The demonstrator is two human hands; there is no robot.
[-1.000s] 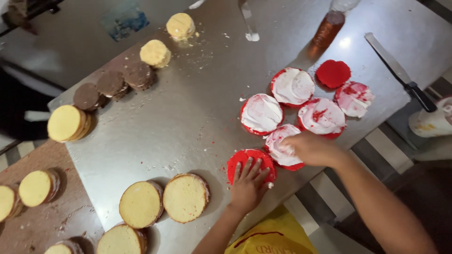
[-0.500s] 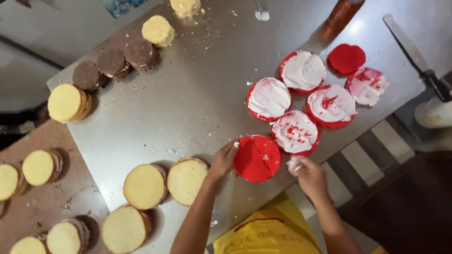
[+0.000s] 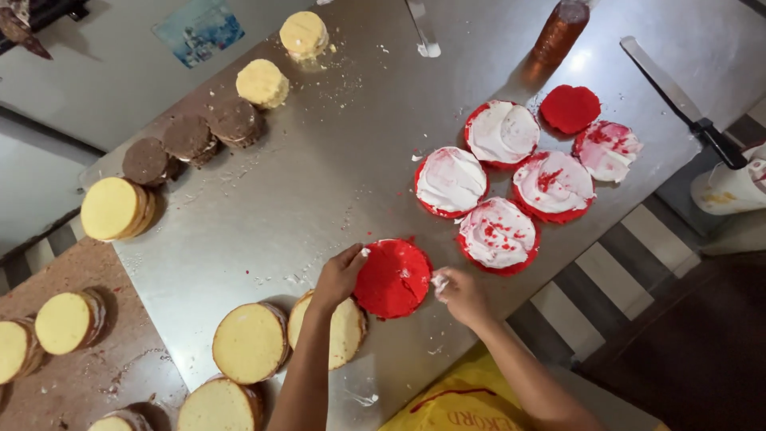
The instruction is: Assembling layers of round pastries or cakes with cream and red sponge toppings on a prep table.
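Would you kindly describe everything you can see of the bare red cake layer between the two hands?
The red layer is a round, flat disc of bright red sponge, lying flat near the front edge of the steel table. Its top is mostly bare, with small white cream smears near the right rim. The left hand grips its left edge; the right hand, cream on its fingertips, touches its right edge. A pale yellow layer sits just beside it on the left.
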